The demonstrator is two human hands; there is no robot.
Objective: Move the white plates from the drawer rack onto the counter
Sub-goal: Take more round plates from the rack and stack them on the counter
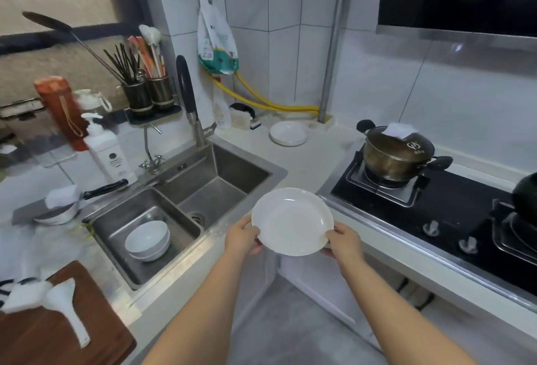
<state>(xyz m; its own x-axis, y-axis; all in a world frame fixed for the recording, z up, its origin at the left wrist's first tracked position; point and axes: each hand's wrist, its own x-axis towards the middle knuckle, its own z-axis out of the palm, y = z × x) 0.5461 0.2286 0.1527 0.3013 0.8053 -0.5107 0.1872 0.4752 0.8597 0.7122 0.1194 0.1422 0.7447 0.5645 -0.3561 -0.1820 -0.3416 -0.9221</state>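
White plate gripped at opposite rims, both hands, arms outstretched

We can read no text: the print on the soap bottle at nine o'clock, pot lid at two and hanging bag at twelve is blurred.

- the white plate we're holding looks like glazed ceramic, smooth and pretty glossy
- same glaze on the stacked plates back on the counter, which looks like pale smooth stone to us
- sink is brushed steel, kinda matt, with shiny white bowls inside
- cutting board is dark wood, smooth
- hob is black glass, super glossy
- pot on it is shiny metal, a bit tarnished
- wall tiles look white and semi-gloss
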